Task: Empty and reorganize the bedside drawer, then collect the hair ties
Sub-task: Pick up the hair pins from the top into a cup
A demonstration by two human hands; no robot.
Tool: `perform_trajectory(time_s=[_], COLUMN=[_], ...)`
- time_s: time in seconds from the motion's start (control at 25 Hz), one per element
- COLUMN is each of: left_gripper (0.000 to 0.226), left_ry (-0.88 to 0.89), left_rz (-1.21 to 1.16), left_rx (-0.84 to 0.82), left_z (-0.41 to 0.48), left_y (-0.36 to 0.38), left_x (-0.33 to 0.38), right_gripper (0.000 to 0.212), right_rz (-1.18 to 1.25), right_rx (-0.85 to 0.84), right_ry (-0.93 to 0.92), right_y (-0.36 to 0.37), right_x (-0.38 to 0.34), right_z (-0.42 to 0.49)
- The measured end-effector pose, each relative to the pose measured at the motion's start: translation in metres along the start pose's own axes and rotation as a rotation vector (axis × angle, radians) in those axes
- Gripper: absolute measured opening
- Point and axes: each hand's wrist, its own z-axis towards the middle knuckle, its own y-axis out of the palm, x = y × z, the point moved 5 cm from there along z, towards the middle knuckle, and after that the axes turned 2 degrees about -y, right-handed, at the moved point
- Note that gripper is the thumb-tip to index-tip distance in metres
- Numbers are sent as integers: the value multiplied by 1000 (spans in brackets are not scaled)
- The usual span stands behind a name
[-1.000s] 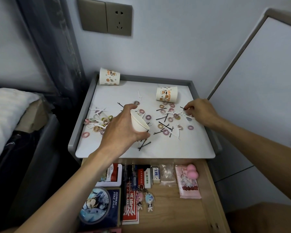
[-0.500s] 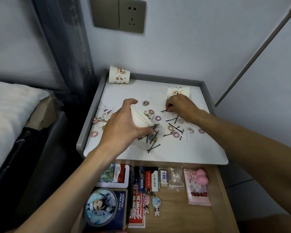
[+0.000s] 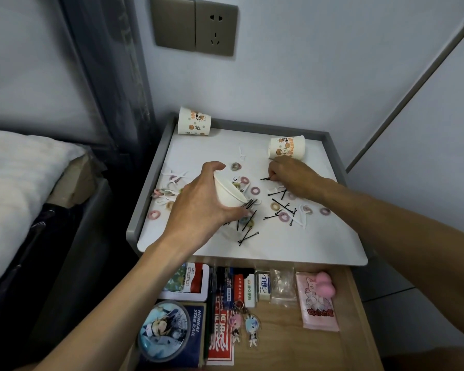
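My left hand (image 3: 198,207) grips a white paper cup (image 3: 229,192), tilted with its mouth toward the right, over the white top of the bedside table (image 3: 319,245). Small coloured hair ties (image 3: 255,189) lie scattered on the top among black bobby pins (image 3: 248,236) and white floss picks (image 3: 300,219). My right hand (image 3: 292,175) rests fingers-down at the middle of the top, its fingertips curled at a bobby pin (image 3: 265,179). What it pinches is hidden. Below, the wooden drawer (image 3: 359,317) stands open with items laid in rows.
Two printed paper cups lie on their sides, one at the back left corner (image 3: 194,125), one at the back right (image 3: 287,147). The drawer holds a round tin (image 3: 164,333), card packs, keychains (image 3: 244,325) and a pink packet (image 3: 316,303). A bed (image 3: 16,188) lies left; a wall socket (image 3: 216,29) above.
My right hand slid left from the right side of the top to its middle, by the back-right cup. The left hand kept hold of the cup. The view shifted left and down.
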Motion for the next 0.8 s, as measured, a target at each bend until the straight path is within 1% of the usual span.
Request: perform_trajectory(time_s=[0.04,0.12,0.16,0.2,0.24,0.32,0.4,0.48,0.56,0.64,0.72,0.76,0.8], left_gripper=[91,90,91,92,93,94,93,90,88,88,90,90,90], left_ry=[2,4,6,11,19,32,33,35,44,44,35,37,43], left_rz=[1,8,14,23,36,64,65,44,27,32,47,51,50], left_rx=[0,1,-3,-6,-7,7,12,-9,-22,-12,4,7,8], left_z=[1,2,2,2,1,0,2,2,1,0,-1,-1,-2], left_y=[0,0,1,2,2,1,1,4,6,5,1,0,-1], left_x=[0,0,0,1,1,1,1,1,2,2,0,0,0], right_gripper=[10,10,10,11,11,10,10,11,11,11,11,13,14], right_rz=[53,265,365,410,418,413,424,414,454,547,581,538,453], right_rx=[42,187,241,261,239,123,16,-66,-70,53,171,176,142], right_ry=[20,101,113,79,19,-139,-245,-288,-297,-254,-140,-75,-28], right_y=[-6,-28,-43,-60,-75,-96,-103,-97,-92,-97,-97,-91,-82], right_x=[-3,-10,-14,-22,-33,-67,-98,-119,-125,-114,-80,-58,-37], right_z=[-2,-4,-6,-9,-13,-23,-33,-39,-41,-40,-37,-35,-33])
